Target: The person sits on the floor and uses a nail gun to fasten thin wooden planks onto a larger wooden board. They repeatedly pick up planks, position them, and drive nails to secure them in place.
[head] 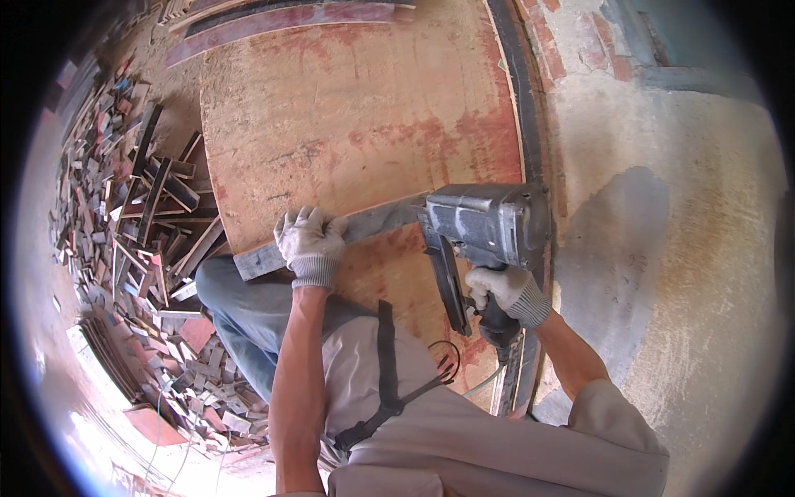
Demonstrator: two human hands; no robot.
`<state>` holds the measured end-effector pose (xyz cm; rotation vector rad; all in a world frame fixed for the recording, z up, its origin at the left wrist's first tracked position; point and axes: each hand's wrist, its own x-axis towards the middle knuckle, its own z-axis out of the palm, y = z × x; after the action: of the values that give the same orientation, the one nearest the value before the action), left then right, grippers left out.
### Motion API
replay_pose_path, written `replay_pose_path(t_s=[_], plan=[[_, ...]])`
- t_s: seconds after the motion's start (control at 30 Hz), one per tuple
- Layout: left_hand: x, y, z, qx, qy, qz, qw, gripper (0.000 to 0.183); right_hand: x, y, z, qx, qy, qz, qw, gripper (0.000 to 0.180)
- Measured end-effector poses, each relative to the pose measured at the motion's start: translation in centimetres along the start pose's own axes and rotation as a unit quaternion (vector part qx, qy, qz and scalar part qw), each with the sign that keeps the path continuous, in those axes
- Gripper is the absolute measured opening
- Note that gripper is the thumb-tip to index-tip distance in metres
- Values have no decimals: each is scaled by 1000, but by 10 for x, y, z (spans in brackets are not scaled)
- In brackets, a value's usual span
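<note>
My left hand (312, 243), in a pale knit work glove, grips a grey wooden strip (385, 218) that lies slantwise across a large plywood sheet (360, 118). The sheet is stained red in places. My gloved right hand (506, 292) is closed around the handle of a pneumatic nailer (487, 220). The nailer's nose touches or hangs just above the strip's right end; the body of the tool hides the exact spot. Its long magazine (448, 286) points down towards me, and an air hose leaves the handle's base.
Wood offcuts (211, 366) lie heaped at the left, with longer dark strips (152, 192) on top. A dark board (528, 93) runs along the sheet's right edge, beside a worn plaster wall (621, 248). More planks (279, 25) lie at the top. My bent knee is by the strip's left end.
</note>
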<state>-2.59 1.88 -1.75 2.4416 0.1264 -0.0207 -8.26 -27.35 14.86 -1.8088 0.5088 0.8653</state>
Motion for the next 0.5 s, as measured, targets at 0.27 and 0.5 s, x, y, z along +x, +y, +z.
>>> replay_pose_path(t_s=[0.27,0.5], plan=[[-1,1,-3,12,13,13,1000,15,3,-26,21,94,39,50,994,15],[1,4,-6,7,19,23,1000,14,13,-15,30,-4,-35,10,999,13]])
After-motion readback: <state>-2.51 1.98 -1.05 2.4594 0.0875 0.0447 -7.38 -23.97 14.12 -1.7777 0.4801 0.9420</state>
